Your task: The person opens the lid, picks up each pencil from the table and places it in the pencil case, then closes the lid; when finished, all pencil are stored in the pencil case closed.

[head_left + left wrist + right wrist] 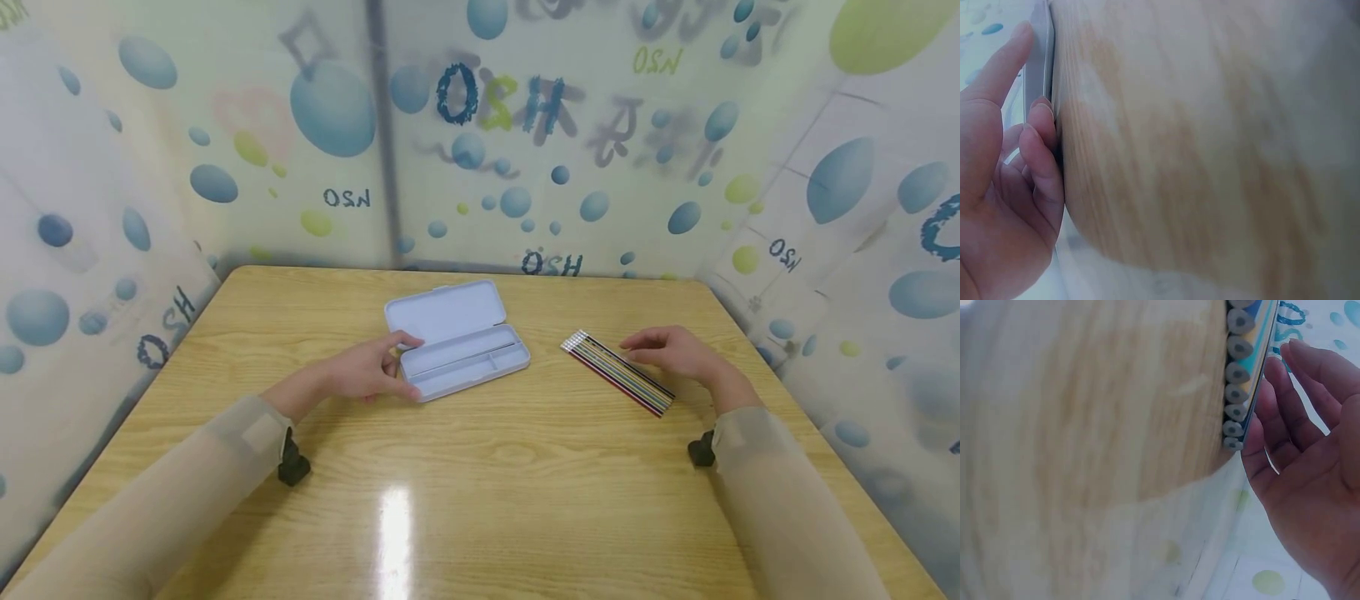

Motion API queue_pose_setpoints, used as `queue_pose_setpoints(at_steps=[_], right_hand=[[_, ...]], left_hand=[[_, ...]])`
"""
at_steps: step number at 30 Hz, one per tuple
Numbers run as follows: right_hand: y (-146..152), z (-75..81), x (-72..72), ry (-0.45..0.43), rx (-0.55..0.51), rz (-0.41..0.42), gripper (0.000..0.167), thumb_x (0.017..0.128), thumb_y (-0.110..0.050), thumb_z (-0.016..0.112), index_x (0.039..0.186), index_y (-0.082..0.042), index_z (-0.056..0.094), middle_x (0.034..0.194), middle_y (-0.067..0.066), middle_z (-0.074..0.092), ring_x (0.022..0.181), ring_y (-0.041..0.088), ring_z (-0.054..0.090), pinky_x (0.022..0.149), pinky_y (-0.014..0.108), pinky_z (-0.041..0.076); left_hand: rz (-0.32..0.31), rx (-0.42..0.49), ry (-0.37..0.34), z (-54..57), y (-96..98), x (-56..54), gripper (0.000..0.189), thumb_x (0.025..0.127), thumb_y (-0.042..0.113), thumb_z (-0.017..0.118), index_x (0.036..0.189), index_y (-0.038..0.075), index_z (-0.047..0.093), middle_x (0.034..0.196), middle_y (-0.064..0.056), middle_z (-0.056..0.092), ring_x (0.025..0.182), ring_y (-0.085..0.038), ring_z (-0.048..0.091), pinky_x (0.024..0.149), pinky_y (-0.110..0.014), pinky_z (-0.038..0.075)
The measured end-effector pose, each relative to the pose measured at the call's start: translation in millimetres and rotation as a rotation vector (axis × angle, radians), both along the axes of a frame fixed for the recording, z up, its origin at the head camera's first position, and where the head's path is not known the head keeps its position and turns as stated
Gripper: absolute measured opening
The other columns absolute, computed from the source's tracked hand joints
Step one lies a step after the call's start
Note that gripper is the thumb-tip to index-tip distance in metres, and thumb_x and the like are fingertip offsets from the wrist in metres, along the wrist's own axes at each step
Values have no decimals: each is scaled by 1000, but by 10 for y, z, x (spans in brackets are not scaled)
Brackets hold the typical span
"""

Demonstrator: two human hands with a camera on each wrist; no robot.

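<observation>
A pale lavender pencil case [465,371] lies on the table with its lid tipped back, its tray divided into compartments. My left hand [365,367] holds the case's left end, the index finger at the hinge side and the thumb at the near corner. In the left wrist view, the thumb lies along the side of the case [1038,69]. To the right, several striped pencils [618,372] lie side by side in a flat row. Over their right side hovers my right hand [675,354], fingers loosely bent. The right wrist view shows the pencils' blunt ends [1238,375] beside the fingers.
The wooden table [480,467] has light glare near its front. Patterned curtains [525,167] hang behind it and along both sides. A small black device [294,462] sits at the left cuff, another [702,450] at the right.
</observation>
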State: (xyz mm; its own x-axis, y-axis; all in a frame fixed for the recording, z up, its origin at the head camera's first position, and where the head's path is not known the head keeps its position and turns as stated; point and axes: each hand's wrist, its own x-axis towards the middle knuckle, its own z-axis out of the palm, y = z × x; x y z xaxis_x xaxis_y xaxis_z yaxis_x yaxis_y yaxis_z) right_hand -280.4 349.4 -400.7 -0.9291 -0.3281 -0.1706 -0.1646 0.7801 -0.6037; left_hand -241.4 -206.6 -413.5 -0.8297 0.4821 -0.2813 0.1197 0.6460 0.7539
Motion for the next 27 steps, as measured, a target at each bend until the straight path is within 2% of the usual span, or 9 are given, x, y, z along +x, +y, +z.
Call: queue_pose_setpoints(at_steps=[3, 6, 9, 16, 23, 27], right_hand=[[7, -2, -11, -13, 5, 14, 42, 110, -34, 70, 143, -8, 72, 147, 18, 70, 136, 36, 63, 110, 49, 52], [13, -4, -12, -41, 1, 23, 43, 111, -35, 68, 145, -9, 70, 151, 19, 67, 143, 41, 58, 117, 59, 48], [16, -7, -9, -67, -4, 21, 44, 111, -35, 67, 147, -9, 69, 154, 20, 64, 147, 44, 54, 121, 64, 43], [-3, 2, -4, -80, -21, 42, 44, 111, -32, 67, 147, -7, 68, 155, 22, 63, 147, 45, 53, 122, 65, 42], [-5, -10, -15, -125, -44, 18, 43, 111, -28, 67, 149, -7, 67, 157, 21, 61, 147, 43, 54, 120, 59, 45], [14, -20, -23, -112, -37, 30, 43, 112, -27, 66, 150, -6, 66, 156, 22, 61, 146, 44, 55, 119, 59, 47]], left_hand=[[-1, 1, 1, 1, 2, -2, 101, 88, 45, 94, 167, 21, 37, 79, -1, 55, 55, -16, 47, 53, -28, 46], [-1, -2, -1, -1, 0, -6, 101, 88, 46, 94, 167, 21, 37, 79, -1, 55, 55, -16, 47, 53, -29, 46], [-4, -2, -4, -4, -2, -10, 102, 88, 47, 94, 168, 21, 36, 79, -1, 55, 55, -16, 47, 53, -29, 46], [-12, 5, -5, -15, -14, -16, 101, 89, 46, 93, 167, 19, 36, 77, -1, 54, 54, -16, 48, 53, -29, 46], [-22, 37, -13, -45, -14, -32, 99, 89, 44, 93, 167, 19, 37, 75, -1, 53, 54, -15, 46, 52, -29, 45], [-22, 38, -10, -52, -13, -40, 99, 89, 44, 93, 167, 19, 36, 76, -1, 53, 54, -15, 46, 52, -29, 46]])
